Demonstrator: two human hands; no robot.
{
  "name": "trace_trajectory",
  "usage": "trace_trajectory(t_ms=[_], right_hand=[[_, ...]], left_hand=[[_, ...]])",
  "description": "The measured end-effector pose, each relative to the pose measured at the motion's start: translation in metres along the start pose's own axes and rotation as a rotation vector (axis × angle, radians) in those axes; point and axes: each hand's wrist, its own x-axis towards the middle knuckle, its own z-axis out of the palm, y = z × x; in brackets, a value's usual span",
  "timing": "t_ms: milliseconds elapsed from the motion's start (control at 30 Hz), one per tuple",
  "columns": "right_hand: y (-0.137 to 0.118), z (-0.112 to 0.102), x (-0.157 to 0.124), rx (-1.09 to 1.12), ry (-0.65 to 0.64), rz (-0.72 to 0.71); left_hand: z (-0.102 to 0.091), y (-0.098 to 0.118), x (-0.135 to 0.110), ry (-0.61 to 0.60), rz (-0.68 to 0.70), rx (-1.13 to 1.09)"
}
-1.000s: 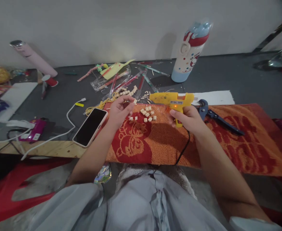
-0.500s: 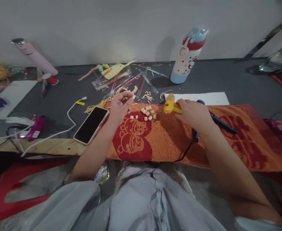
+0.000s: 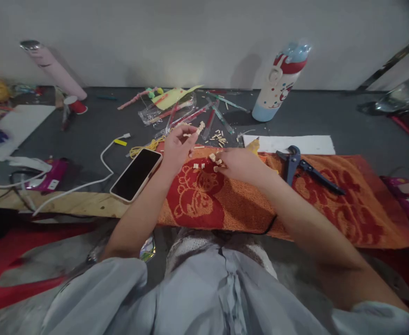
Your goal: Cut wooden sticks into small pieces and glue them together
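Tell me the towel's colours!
Orange and red: the towel shows best in the head view.

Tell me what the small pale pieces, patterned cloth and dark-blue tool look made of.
Small pale pieces: probably bare wood, matte; straw-coloured, stick-like.
Patterned cloth: likely terry towelling, fuzzy; textured pile shows, fibre unclear.
Dark-blue tool: painted metal or plastic, seemingly smooth; even colour leaves it open.

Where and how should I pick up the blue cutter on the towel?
Grip the cutter by the handle on the right, probably coming from the right side: it sticks out alone over the towel, while the other handle runs down to the right forearm.
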Motion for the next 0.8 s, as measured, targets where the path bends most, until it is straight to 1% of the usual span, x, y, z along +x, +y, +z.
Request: trace_trajectory(t_ms=[33, 67, 167, 300, 467, 533, 633, 800], right_hand=[[-0.008, 0.003, 0.007, 0.009, -0.006, -0.048], [-0.015, 0.007, 0.012, 0.015, -0.011, -0.067], [-0.028, 0.015, 0.024, 0.023, -0.006, -0.085], [-0.032, 0.019, 0.031, 0.022, 0.015, -0.072], [-0.029, 0.025, 0.034, 0.059, 0.038, -0.103], [-0.025, 0.028, 0.034, 0.119, 0.081, -0.135], [-0.017, 0.034, 0.03, 0.287, 0.176, -0.186], [-0.004, 0.039, 0.017, 0.569, 0.33, -0.196]], left_hand=[[0.0, -0.001, 0.0, -0.002, 0.009, 0.01], [0.0, -0.001, 0.001, -0.004, 0.018, 0.018], [0.0, -0.002, 0.001, 0.002, 0.041, 0.02], [0.0, -0.002, 0.001, -0.003, 0.046, 0.003], [0.001, -0.002, 0.0, -0.021, 0.036, -0.026], [0.001, -0.002, -0.001, -0.012, 0.016, -0.035], [0.002, -0.001, -0.001, -0.002, 0.002, -0.041], [0.004, -0.001, -0.003, -0.021, -0.015, -0.034]])
